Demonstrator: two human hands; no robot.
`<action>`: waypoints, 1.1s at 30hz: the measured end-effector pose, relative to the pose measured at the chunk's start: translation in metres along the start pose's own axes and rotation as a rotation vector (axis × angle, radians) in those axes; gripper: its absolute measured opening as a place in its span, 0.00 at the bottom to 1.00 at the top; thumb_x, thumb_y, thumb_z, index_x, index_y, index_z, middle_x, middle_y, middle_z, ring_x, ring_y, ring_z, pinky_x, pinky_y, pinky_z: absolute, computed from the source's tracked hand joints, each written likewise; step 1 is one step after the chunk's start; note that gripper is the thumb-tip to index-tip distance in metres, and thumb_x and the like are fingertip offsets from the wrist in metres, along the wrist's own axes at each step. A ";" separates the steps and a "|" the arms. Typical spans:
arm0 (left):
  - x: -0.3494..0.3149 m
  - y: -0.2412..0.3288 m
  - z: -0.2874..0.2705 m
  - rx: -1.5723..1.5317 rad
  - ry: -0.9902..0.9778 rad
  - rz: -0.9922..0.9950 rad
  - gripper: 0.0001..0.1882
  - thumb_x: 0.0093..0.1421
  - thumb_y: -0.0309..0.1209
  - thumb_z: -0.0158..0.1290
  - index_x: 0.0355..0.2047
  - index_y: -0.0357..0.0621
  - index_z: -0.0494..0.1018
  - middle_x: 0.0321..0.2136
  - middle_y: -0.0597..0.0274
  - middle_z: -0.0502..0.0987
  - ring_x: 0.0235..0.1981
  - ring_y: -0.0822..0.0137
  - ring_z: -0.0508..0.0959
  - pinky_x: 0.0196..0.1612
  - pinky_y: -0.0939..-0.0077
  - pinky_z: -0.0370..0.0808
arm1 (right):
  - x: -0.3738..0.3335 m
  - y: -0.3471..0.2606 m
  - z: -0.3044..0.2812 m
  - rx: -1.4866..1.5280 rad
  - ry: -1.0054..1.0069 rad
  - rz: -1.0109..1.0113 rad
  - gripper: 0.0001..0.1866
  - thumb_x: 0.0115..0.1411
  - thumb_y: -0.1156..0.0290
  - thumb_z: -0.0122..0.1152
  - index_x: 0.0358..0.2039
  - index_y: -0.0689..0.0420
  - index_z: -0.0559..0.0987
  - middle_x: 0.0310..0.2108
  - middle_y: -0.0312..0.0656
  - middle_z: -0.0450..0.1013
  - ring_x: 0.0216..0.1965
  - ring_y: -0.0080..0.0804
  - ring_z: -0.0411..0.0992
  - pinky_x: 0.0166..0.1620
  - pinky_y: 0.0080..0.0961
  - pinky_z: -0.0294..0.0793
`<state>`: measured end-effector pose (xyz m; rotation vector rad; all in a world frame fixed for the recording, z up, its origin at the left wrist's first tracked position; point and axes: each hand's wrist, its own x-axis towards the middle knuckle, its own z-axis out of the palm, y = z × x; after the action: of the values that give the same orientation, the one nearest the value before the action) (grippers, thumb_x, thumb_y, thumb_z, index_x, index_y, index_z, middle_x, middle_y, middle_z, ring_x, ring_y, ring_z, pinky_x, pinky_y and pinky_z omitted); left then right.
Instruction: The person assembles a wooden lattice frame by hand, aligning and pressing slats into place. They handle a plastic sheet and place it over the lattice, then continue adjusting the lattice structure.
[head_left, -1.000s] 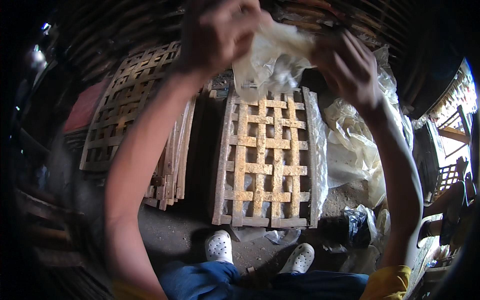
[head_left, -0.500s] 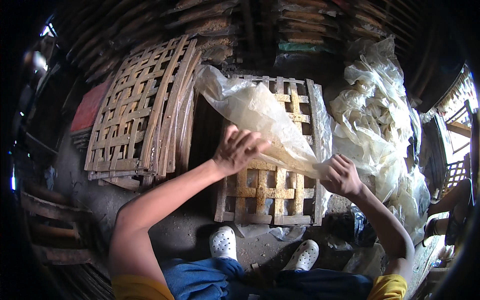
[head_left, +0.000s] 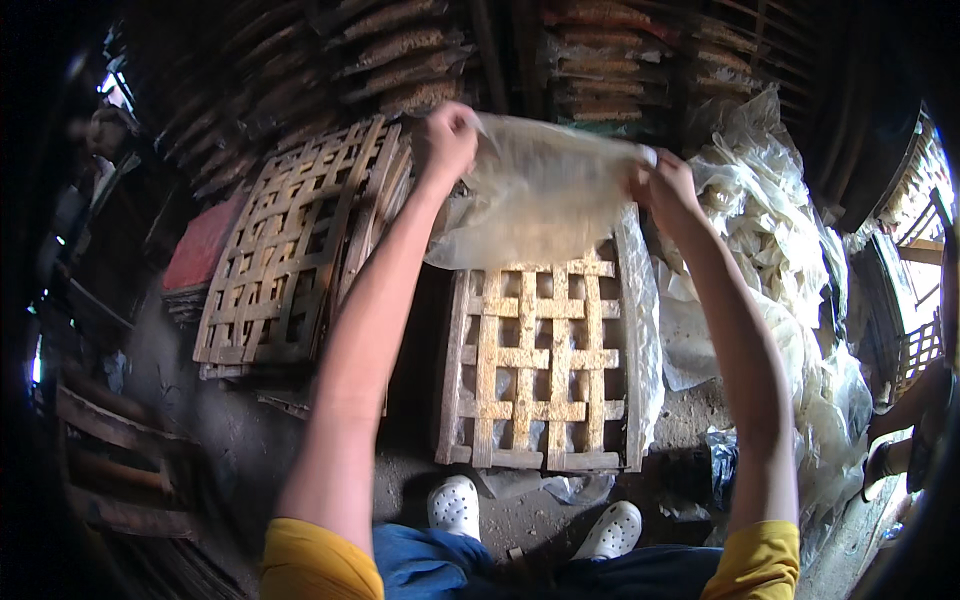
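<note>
A cloudy, see-through plastic sheet [head_left: 545, 190] is stretched between my two hands over the far part of a woven lattice rack [head_left: 545, 360]. My left hand [head_left: 450, 140] grips the sheet's upper left corner, fingers closed. At the upper right corner my right hand [head_left: 662, 185] pinches the plastic. Below my hands the sheet hangs loose and blurred by motion, hiding the far end of the rack. The rack's near half is bare, a slatted grid with a yellowish coating, and more plastic shows along its right side.
On the left stands a stack of similar lattice racks [head_left: 285, 240], with a red panel [head_left: 208, 240] behind it. A heap of crumpled plastic sheets [head_left: 760, 230] lies on the right. Loaded shelves [head_left: 600, 70] line the back. My white clogs [head_left: 455, 508] are near the rack's front edge.
Both hands have moved away from me and up, carrying the sheet to the rack's far end. The sheet, bunched and slanted before, is now spread wide between them.
</note>
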<state>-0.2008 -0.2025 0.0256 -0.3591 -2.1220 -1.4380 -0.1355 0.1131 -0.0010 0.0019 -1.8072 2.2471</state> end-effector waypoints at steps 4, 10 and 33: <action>0.038 0.107 0.001 -0.623 0.256 0.057 0.10 0.70 0.30 0.49 0.49 0.50 0.63 0.36 0.58 0.72 0.33 0.63 0.80 0.34 0.57 0.88 | 0.012 -0.101 0.072 0.334 0.184 -0.659 0.07 0.67 0.74 0.60 0.43 0.63 0.78 0.38 0.42 0.77 0.37 0.31 0.78 0.41 0.31 0.81; 0.036 0.168 -0.064 -0.471 0.529 0.801 0.18 0.71 0.43 0.53 0.47 0.40 0.65 0.35 0.61 0.71 0.38 0.65 0.76 0.41 0.57 0.85 | -0.037 -0.184 0.059 -0.622 0.537 -1.789 0.05 0.64 0.76 0.63 0.39 0.63 0.79 0.39 0.41 0.76 0.37 0.29 0.76 0.38 0.26 0.75; -0.207 0.012 -0.066 0.842 -1.119 0.185 0.06 0.53 0.30 0.54 0.28 0.40 0.75 0.31 0.51 0.81 0.32 0.46 0.82 0.39 0.48 0.76 | -0.152 0.079 -0.101 -1.162 -0.841 -0.810 0.08 0.54 0.68 0.68 0.27 0.54 0.77 0.30 0.36 0.74 0.33 0.37 0.75 0.33 0.34 0.78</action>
<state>-0.0070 -0.2413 -0.0660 -1.1345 -3.1445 -0.0330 0.0122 0.1642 -0.1238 1.2975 -2.5232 0.4552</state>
